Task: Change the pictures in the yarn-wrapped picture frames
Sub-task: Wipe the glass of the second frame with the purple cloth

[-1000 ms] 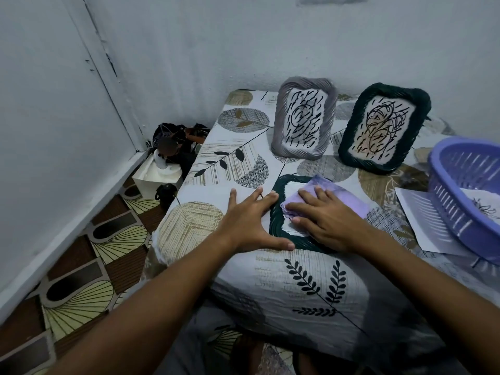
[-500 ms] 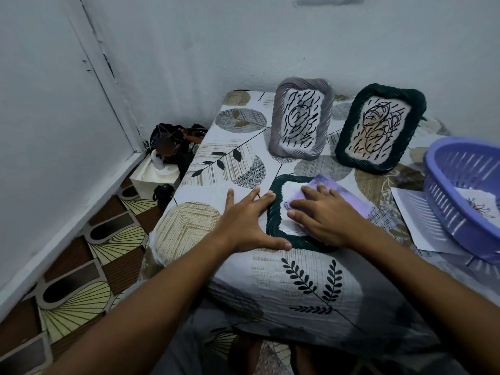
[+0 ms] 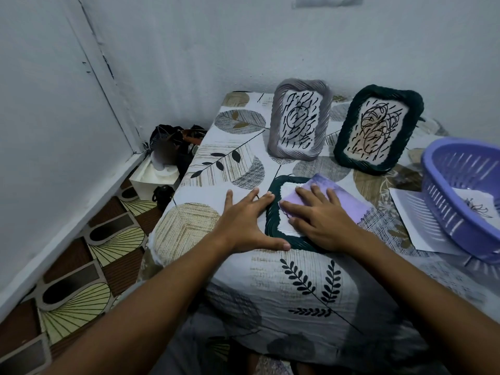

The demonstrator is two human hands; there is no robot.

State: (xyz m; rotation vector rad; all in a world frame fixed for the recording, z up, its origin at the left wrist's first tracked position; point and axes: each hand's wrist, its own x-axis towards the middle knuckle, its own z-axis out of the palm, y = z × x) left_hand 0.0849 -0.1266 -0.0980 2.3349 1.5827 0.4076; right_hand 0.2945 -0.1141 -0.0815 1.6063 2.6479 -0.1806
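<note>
**Dark green frame laid flat under both hands**

A dark green frame [image 3: 273,212] is shown lying flat near the front edge of the worktop [image 3: 243,169]. It is steadied by the left hand [image 3: 244,226] (fingers spread, flat), while a purple card [image 3: 343,201] is pressed onto it by the flat right hand [image 3: 322,220]. A grey frame [image 3: 300,123] and a second green frame [image 3: 378,128] are propped upright behind; a purple basket [image 3: 460,201] is placed at right.

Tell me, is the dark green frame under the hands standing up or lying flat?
Lying flat. The dark green frame rests on the table, right hand pressing purple card onto it.
</note>
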